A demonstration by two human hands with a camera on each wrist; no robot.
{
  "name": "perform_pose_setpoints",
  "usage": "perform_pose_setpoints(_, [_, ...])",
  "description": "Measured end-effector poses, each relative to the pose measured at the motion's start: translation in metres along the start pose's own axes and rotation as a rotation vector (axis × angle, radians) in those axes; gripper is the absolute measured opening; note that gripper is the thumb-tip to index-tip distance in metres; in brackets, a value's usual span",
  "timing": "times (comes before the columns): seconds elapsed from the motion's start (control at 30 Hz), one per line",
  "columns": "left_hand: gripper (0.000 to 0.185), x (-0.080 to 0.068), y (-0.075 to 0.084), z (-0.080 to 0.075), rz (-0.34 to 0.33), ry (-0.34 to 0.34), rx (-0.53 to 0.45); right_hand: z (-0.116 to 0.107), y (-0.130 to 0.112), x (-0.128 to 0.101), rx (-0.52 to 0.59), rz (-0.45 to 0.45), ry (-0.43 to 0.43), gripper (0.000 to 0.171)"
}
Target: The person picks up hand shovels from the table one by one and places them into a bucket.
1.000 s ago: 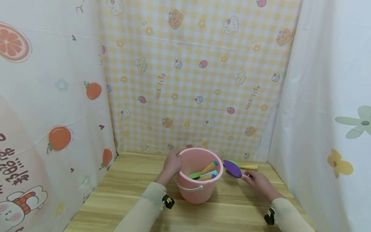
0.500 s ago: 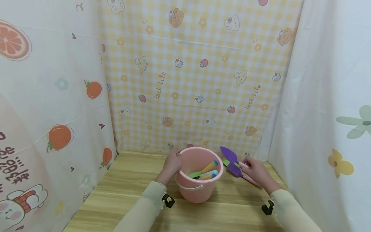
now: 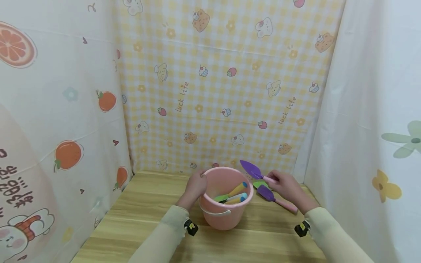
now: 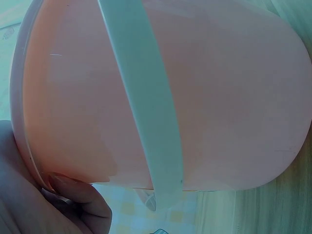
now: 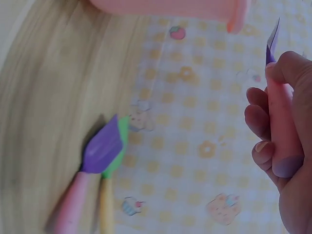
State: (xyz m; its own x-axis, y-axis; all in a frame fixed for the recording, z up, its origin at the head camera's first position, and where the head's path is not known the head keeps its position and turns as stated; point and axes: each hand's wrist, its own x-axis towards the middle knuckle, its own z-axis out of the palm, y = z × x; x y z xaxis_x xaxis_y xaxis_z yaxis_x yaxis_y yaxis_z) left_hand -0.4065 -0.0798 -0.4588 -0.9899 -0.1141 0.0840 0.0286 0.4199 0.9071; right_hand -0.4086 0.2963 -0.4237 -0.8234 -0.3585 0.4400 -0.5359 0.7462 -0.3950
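A pink bucket [image 3: 223, 219] with a white handle [image 4: 146, 97] stands upright on the table. My left hand [image 3: 196, 186] grips its rim at the left. Inside the bucket lie several tools, among them a green-bladed trowel with a yellow handle [image 3: 237, 189]. My right hand [image 3: 287, 188] holds a purple trowel [image 3: 251, 169] by its pink handle [image 5: 282, 122], raised off the table with the blade pointing toward the bucket. Below it, a second purple trowel [image 3: 265, 193] lies on the table, partly over a green trowel [image 5: 122, 134] with a yellow handle.
The wooden table [image 3: 148, 223] is bounded by a checked curtain [image 3: 213, 91] close behind the bucket. White printed curtains hang at the left [image 3: 72, 117] and right [image 3: 358, 109].
My right hand has lifted a purple trowel from the others and moved it up and left toward the bucket. The second purple trowel stays on the table. My left hand has not moved.
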Motion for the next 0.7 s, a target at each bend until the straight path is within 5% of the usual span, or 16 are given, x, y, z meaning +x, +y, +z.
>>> perform_pose_setpoints(0.7, [0.046, -0.001, 0.000, 0.001, -0.005, 0.000, -0.004, -0.018, -0.041, 0.030, -0.046, -0.214, -0.092, 0.006])
